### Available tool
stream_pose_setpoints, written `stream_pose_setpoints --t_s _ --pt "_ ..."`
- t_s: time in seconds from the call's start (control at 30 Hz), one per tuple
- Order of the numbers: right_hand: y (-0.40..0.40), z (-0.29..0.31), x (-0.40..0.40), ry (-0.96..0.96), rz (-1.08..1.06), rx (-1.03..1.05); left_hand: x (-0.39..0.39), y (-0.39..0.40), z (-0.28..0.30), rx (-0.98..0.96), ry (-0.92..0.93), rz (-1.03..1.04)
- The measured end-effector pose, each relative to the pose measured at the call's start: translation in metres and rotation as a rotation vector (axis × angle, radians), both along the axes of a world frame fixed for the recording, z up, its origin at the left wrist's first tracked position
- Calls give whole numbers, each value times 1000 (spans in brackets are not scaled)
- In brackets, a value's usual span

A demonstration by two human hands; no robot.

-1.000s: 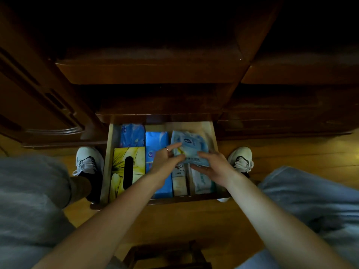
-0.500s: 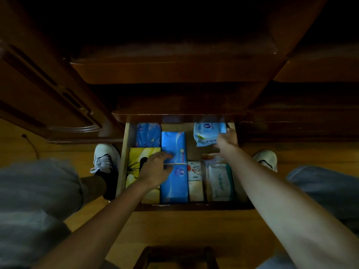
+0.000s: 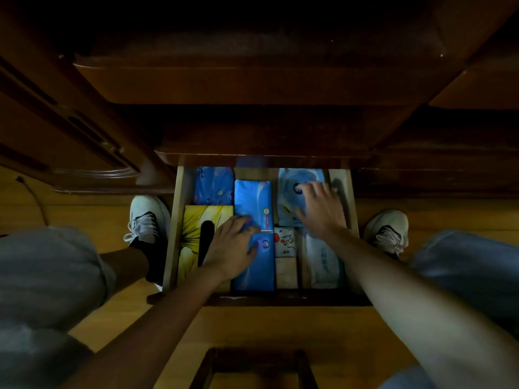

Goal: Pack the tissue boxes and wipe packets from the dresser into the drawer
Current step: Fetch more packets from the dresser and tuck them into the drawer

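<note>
From my feed I see both forearms reaching from the lower corners of the frame up into the open drawer [image 3: 179,234] at the centre. My left hand [image 3: 230,248] lies palm down over the seam between the yellow flowered tissue box [image 3: 196,228] and the long blue tissue pack [image 3: 254,203], its fingers [image 3: 241,221] loosely spread and lightly bent, resting on the blue wrapper without closing round it; a ring shows on one finger. My right hand [image 3: 320,209] is stretched further in, toward the upper right of the drawer, palm down with fingers [image 3: 306,189] fanned wide and pressing flat on the pale blue wipe packet [image 3: 289,197], which lies in the back right corner, tilted slightly. Below that hand, in the lower right of the drawer, a whitish wipe packet [image 3: 323,262] lies lengthwise, and just left of it stands a small white tissue pack with red print [image 3: 285,241]. A second blue tissue pack [image 3: 261,265] fills the lower centre, partly under my left hand, and a patterned blue pack [image 3: 214,185] sits in the upper left corner. A white sneaker [image 3: 147,217] stands on the wooden floor [image 3: 266,324] at each side of the drawer, and the dark dresser [image 3: 252,80] fills the top of the frame.
</note>
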State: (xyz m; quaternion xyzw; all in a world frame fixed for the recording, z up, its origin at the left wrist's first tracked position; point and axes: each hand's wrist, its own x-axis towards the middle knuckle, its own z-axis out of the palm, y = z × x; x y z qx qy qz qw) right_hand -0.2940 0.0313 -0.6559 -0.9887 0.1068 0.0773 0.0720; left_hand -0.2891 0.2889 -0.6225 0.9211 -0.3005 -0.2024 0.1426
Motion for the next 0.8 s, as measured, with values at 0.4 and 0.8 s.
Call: stream_pose_setpoints --t_s 0.4,0.8 --pt "-1 -19 -2 276 -211 75 -1 7 -5 40 14 -57" --pt "14 -15 23 290 -519 446 -2 10 -3 55 29 -66"
